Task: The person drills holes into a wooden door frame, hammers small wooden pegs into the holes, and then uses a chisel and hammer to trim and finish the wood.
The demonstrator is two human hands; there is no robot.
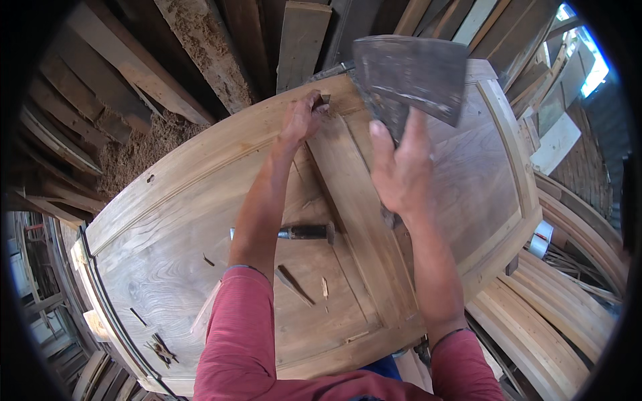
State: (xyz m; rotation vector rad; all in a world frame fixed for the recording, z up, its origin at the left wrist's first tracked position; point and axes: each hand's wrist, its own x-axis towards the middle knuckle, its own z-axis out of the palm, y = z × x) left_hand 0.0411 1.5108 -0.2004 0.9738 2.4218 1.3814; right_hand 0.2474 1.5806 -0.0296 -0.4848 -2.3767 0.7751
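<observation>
My left hand (304,119) is closed at the far edge of a wooden panel door (160,267), where an upright joins the rail. Its fingers pinch a small dark piece (326,99) whose kind I cannot make out. My right hand (401,164) grips a hatchet-like tool (411,77) with a broad, dark, scuffed head. The tool is raised above the panel, to the right of my left hand. A chisel (307,232) with a dark handle lies partly behind my left forearm. Nearer me rests a thin, pointed sliver (293,286).
Several small dark nail-like pieces (160,351) lie on the panel's left part, and a dark clamp bar (100,287) runs along its left edge. Boards (301,43) and a sawdust heap (137,157) lie beyond. Curved timbers (535,334) are stacked at right.
</observation>
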